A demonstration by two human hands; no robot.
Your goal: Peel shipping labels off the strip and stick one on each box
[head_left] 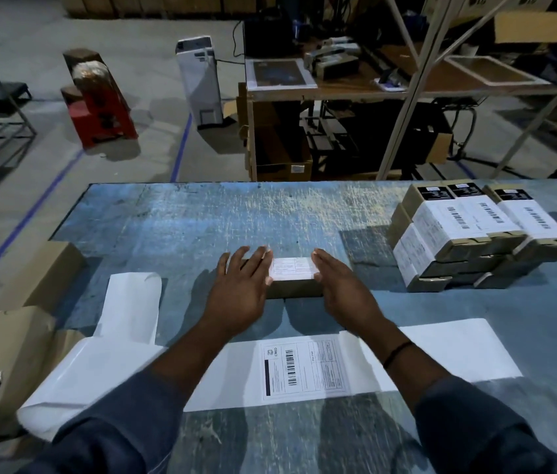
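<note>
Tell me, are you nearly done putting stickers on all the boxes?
Partly. Done: the stack of boxes on the right already wears white labels. In hand: the left hand and right hand rest flat against the middle box, either side of its label. Left: one printed label waits on the strip; how many boxes remain cannot be seen.

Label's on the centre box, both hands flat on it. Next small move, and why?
Probably move the box over to the stack of labelled boxes on the right. Its shipping label already lies flat on top, with the left hand and right hand open at either end, and the strip holds one printed label waiting.
</note>
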